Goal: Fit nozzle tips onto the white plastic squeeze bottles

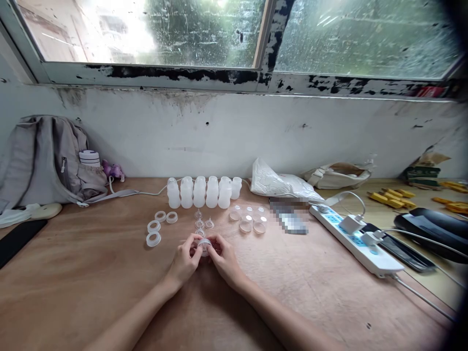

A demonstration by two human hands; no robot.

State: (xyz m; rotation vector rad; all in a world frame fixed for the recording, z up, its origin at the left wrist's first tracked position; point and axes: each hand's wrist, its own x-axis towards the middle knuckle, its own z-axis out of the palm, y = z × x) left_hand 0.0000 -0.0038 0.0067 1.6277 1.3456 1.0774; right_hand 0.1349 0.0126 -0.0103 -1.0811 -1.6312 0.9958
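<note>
Both my hands meet at the middle of the wooden table (91,292). My left hand (185,261) and my right hand (224,258) pinch a small clear plastic ring part (204,245) between their fingertips. Just beyond it lie a few tiny clear valve pieces (203,223). A row of several white plastic bottles (201,192) stands farther back. White screw rings (158,226) lie to the left, and clear round caps (248,219) to the right.
A grey backpack (47,161) leans on the wall at the far left. White plastic bags (278,183) sit behind the caps. A white power strip (356,241) with chargers and cables, a phone (402,251) and yellow tools (391,197) lie at the right.
</note>
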